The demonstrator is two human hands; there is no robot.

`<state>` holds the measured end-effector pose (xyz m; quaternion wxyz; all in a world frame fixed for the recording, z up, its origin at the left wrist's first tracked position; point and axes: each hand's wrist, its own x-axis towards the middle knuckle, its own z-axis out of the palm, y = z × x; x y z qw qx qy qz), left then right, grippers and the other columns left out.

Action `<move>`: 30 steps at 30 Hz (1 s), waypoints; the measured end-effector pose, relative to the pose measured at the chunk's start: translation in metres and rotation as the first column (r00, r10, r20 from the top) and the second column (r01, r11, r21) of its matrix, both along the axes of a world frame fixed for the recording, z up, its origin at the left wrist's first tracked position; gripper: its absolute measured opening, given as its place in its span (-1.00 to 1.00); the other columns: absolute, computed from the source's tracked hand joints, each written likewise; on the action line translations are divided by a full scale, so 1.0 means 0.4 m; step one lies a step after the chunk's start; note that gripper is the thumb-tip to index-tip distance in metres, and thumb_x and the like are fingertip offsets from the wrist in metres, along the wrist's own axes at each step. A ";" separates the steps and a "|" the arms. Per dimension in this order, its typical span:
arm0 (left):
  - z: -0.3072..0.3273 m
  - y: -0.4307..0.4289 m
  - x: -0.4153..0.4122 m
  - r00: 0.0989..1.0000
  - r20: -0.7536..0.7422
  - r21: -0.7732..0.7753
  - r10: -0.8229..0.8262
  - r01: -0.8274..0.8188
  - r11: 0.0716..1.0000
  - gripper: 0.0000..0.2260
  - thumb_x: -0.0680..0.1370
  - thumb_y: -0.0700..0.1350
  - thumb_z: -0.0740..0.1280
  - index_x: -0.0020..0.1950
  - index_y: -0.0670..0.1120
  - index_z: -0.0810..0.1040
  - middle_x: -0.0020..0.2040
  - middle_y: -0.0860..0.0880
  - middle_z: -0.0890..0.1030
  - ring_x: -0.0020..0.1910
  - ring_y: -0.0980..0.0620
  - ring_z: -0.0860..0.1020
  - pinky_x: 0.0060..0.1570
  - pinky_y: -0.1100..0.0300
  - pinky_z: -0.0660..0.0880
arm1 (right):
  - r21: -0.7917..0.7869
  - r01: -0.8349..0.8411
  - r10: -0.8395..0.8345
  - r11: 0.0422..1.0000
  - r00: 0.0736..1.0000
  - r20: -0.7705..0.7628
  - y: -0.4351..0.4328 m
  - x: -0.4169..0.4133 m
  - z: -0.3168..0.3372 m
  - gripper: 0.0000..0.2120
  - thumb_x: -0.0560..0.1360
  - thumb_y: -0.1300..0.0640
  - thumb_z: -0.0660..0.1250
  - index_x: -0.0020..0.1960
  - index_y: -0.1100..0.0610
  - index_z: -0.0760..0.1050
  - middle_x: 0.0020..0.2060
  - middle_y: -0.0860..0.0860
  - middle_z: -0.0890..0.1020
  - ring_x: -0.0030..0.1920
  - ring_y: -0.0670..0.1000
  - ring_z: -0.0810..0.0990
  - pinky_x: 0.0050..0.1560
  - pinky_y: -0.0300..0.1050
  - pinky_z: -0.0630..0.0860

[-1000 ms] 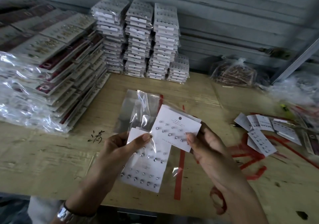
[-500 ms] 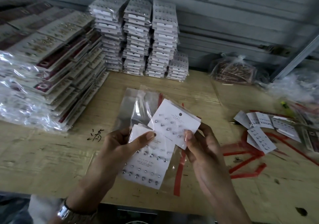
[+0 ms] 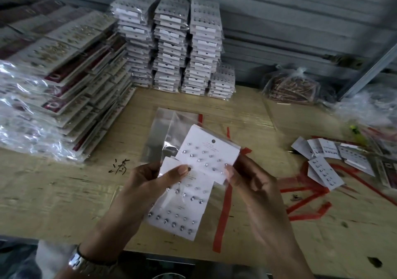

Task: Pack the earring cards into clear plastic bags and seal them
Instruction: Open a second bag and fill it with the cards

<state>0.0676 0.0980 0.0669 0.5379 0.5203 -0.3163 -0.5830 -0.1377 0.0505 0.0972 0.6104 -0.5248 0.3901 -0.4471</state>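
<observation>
Left hand point(image 3: 150, 184) pinches the lower card point(image 3: 180, 205), thumb across its top edge. Right hand point(image 3: 253, 184) pinches the upper card point(image 3: 206, 156) at its lower right corner. Both cards are held above the bench point(image 3: 64, 192), with the bag point(image 3: 163, 132) behind them. Cards judged light and stiff, best gripped by the edges. Bag judged limp and slippery.
</observation>
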 end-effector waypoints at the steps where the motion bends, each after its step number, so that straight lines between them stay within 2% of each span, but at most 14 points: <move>1: 0.000 0.000 0.001 1.000 0.011 -0.001 -0.001 0.001 1.000 -0.76 0.41 0.02 0.52 -0.05 -0.11 0.74 -0.07 -0.15 0.73 -0.16 -0.08 0.72 -0.29 0.24 0.59 | 0.028 0.025 -0.025 0.999 0.999 0.026 -0.003 0.000 -0.004 -0.65 0.41 0.14 0.45 0.20 0.06 0.61 0.02 0.02 0.72 0.08 -0.06 0.68 -0.02 -0.36 0.56; 4: 0.005 -0.001 -0.005 1.000 0.029 -0.009 -0.012 0.012 1.000 -0.77 0.40 0.01 0.51 -0.05 -0.11 0.74 -0.09 -0.13 0.74 -0.21 -0.02 0.72 -0.32 0.29 0.56 | 0.101 0.139 -0.151 0.985 0.981 0.124 -0.007 0.011 -0.013 -0.58 0.28 0.19 0.51 0.13 0.21 0.61 -0.03 0.12 0.73 0.02 0.03 0.70 -0.08 -0.31 0.59; 7: 0.018 -0.004 -0.016 0.999 0.034 -0.015 -0.040 0.041 0.999 -0.78 0.44 -0.04 0.49 -0.01 -0.15 0.73 -0.27 -0.04 0.72 -0.47 0.16 0.61 -0.50 0.37 0.47 | 0.083 0.213 -0.223 0.974 0.964 0.142 0.001 0.023 -0.019 -0.66 0.20 0.13 0.56 -0.04 0.17 0.65 -0.10 0.14 0.73 -0.04 0.05 0.72 -0.11 -0.29 0.60; 8: 0.018 -0.002 -0.020 0.998 0.027 -0.018 -0.050 0.051 0.999 -0.78 0.46 -0.06 0.48 0.00 -0.17 0.72 -0.32 -0.01 0.70 -0.50 0.17 0.59 -0.52 0.37 0.46 | 0.054 0.225 -0.230 0.973 0.966 0.121 0.005 0.025 -0.019 -0.71 0.22 0.10 0.56 -0.08 0.13 0.66 -0.10 0.12 0.73 -0.04 0.05 0.72 -0.10 -0.29 0.60; 12: 0.014 -0.004 -0.014 0.995 -0.043 0.033 -0.094 0.096 0.995 -0.72 0.45 0.04 0.50 0.04 -0.11 0.72 -0.03 -0.16 0.73 -0.10 -0.14 0.72 -0.22 0.16 0.61 | -0.122 0.213 -0.218 0.969 0.976 -0.023 0.011 0.016 -0.009 -0.78 0.29 0.03 0.53 -0.10 0.09 0.67 -0.13 0.02 0.74 -0.07 -0.01 0.72 -0.10 -0.30 0.60; 15: 0.014 -0.010 0.006 0.978 -0.135 0.107 -0.159 0.174 0.979 -0.71 0.41 0.10 0.55 -0.04 -0.09 0.75 -0.11 -0.14 0.74 -0.18 -0.09 0.73 -0.12 0.13 0.63 | -0.297 0.130 -0.190 0.946 0.964 -0.185 0.010 -0.007 0.005 -0.77 0.37 0.06 0.51 0.01 0.08 0.66 -0.13 -0.06 0.74 -0.12 -0.06 0.73 -0.15 -0.32 0.60; 16: 0.012 -0.012 0.015 0.964 -0.192 0.146 -0.186 0.215 0.966 -0.66 0.38 0.12 0.58 0.00 -0.09 0.75 -0.05 -0.16 0.73 -0.15 -0.11 0.72 -0.12 0.11 0.64 | -0.385 0.114 -0.216 0.916 0.948 -0.233 0.006 -0.019 0.012 -0.78 0.40 0.08 0.50 0.03 0.09 0.66 -0.15 -0.07 0.74 -0.15 -0.07 0.73 -0.19 -0.30 0.60; 18: 0.007 -0.015 0.035 0.927 -0.319 0.236 -0.198 0.280 0.930 -0.50 0.29 0.13 0.63 0.11 -0.12 0.71 0.04 -0.21 0.71 -0.14 -0.16 0.71 -0.17 0.04 0.65 | -0.613 0.016 -0.266 0.790 0.910 -0.319 -0.010 -0.043 0.035 -0.86 0.45 0.15 0.47 0.00 0.15 0.67 -0.15 -0.07 0.72 -0.17 -0.11 0.71 -0.22 -0.28 0.60; 19: 0.002 -0.019 0.044 0.909 -0.364 0.257 -0.201 0.306 0.917 -0.46 0.29 0.11 0.64 0.15 -0.15 0.68 0.01 -0.23 0.70 -0.18 -0.18 0.70 -0.18 0.03 0.66 | -0.702 -0.059 -0.278 0.709 0.892 -0.356 -0.022 -0.052 0.048 -0.89 0.48 0.18 0.46 -0.03 0.19 0.67 -0.14 -0.05 0.70 -0.16 -0.11 0.68 -0.22 -0.28 0.58; 21: -0.007 -0.022 0.057 0.867 -0.430 0.238 -0.252 0.378 0.895 -0.52 0.38 0.07 0.60 0.18 -0.19 0.65 -0.04 -0.23 0.69 -0.21 -0.15 0.69 -0.17 0.04 0.65 | -0.782 -0.190 -0.287 0.594 0.858 -0.426 -0.048 -0.061 0.080 -0.88 0.48 0.15 0.44 -0.06 0.20 0.68 -0.12 0.00 0.65 -0.11 -0.04 0.62 -0.17 -0.23 0.53; 23: -0.014 -0.027 0.062 0.818 -0.470 0.182 -0.332 0.458 0.870 -0.61 0.47 0.04 0.52 0.17 -0.20 0.66 -0.08 -0.18 0.69 -0.21 -0.10 0.68 -0.17 0.08 0.64 | -0.785 -0.305 -0.261 0.540 0.826 -0.500 -0.073 -0.062 0.112 -0.86 0.47 0.09 0.44 -0.05 0.14 0.70 -0.09 0.05 0.60 -0.04 0.09 0.56 -0.07 -0.15 0.47; 25: -0.015 -0.032 0.065 0.787 -0.477 0.153 -0.391 0.512 0.845 -0.64 0.47 0.01 0.51 0.14 -0.20 0.67 -0.10 -0.15 0.69 -0.22 -0.07 0.67 -0.18 0.11 0.63 | -0.741 -0.443 -0.206 0.504 0.772 -0.602 -0.090 -0.055 0.137 -0.86 0.47 0.04 0.44 -0.05 0.07 0.71 -0.02 0.04 0.56 0.04 0.11 0.48 0.05 -0.17 0.39; 27: -0.014 -0.035 0.071 0.779 -0.464 0.192 -0.422 0.554 0.810 -0.55 0.34 0.02 0.60 0.12 -0.21 0.69 -0.09 -0.17 0.68 -0.23 -0.07 0.66 -0.21 0.14 0.62 | -0.663 -0.580 -0.139 0.473 0.694 -0.707 -0.102 -0.043 0.155 -0.86 0.46 -0.02 0.44 -0.06 0.01 0.72 0.04 -0.01 0.53 0.09 0.08 0.41 0.09 -0.21 0.31; 30: -0.012 -0.037 0.078 0.799 -0.419 0.312 -0.432 0.574 0.757 -0.47 0.13 0.03 0.70 -0.01 -0.21 0.74 -0.12 -0.18 0.70 -0.25 -0.07 0.67 -0.25 0.16 0.62 | -0.558 -0.722 -0.067 0.410 0.586 -0.808 -0.107 -0.017 0.168 -0.86 0.43 -0.04 0.46 -0.07 -0.02 0.72 0.08 -0.05 0.50 0.14 0.04 0.37 0.12 -0.16 0.34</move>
